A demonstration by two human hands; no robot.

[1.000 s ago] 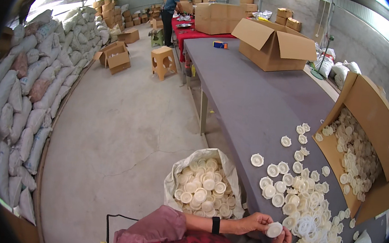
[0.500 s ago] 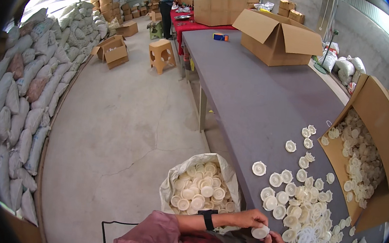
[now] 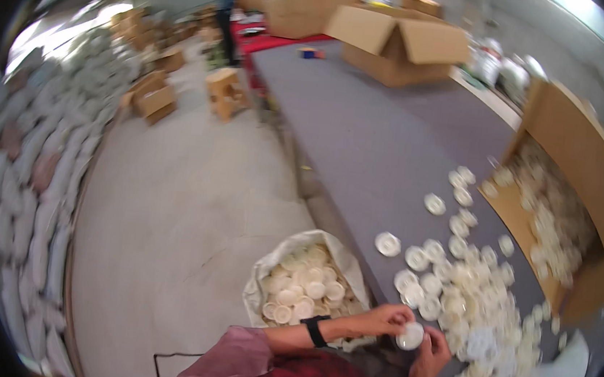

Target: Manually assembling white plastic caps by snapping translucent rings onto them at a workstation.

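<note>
A round white plastic cap is held between my two hands at the near edge of the table. My left hand, with a black band on its wrist, pinches the cap's upper left edge. On its right edge are the closed fingers of my right hand. Beside them on the grey table lies a heap of similar caps, with thin clear rings near its front. Below my left forearm, a white sack holds many more caps. The picture is slightly blurred.
A tipped cardboard box spills caps at the right. Another open box stands at the table's far end. Stacked sacks line the left wall. A stool stands on the floor, and a person works farther back.
My view has shifted, so the table and boxes appear farther left and higher. The cap has turned its round face more toward me, still between both hands.
</note>
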